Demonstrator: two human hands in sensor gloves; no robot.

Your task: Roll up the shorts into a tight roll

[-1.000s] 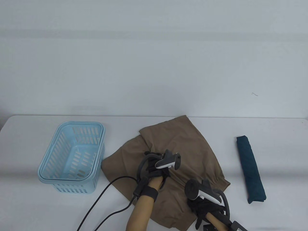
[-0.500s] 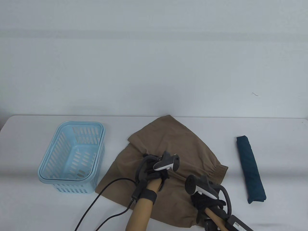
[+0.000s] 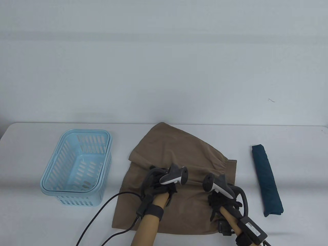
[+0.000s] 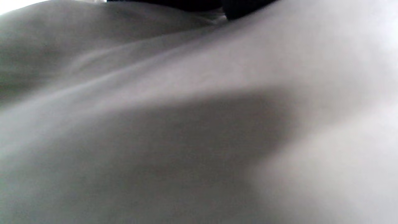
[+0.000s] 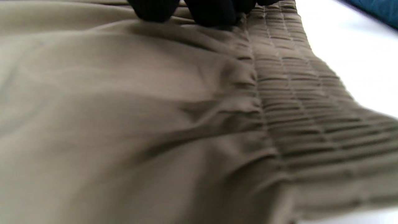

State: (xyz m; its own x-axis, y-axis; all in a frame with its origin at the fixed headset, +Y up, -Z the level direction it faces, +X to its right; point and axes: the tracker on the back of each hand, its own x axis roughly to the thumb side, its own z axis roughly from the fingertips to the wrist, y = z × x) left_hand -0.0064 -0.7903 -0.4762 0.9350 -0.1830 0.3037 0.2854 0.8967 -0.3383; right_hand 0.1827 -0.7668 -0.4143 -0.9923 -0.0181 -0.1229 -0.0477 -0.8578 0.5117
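The brown shorts (image 3: pixel 179 153) lie spread on the white table (image 3: pixel 30 225), with the gathered waistband (image 3: pixel 225 166) at their right. My left hand (image 3: pixel 160 183) rests on the middle of the cloth, beside a fold that runs up to the left. Its fingers are hidden under the tracker, and the left wrist view shows only blurred cloth (image 4: pixel 199 124). My right hand (image 3: pixel 220 201) sits on the right part of the shorts. In the right wrist view its fingertips (image 5: pixel 214 12) press down on the shorts (image 5: pixel 124 124) just beside the elastic waistband (image 5: pixel 298 102).
A light blue plastic basket (image 3: pixel 77 166) stands on the left of the table. A folded dark teal cloth (image 3: pixel 266 179) lies to the right of the shorts. A black cable (image 3: pixel 102 212) trails from the left wrist toward the table's front edge.
The shorts have turned with both hands on them: the waistband swung up from the lower right, and the far corner moved left. The right hand moved up toward the waistband.
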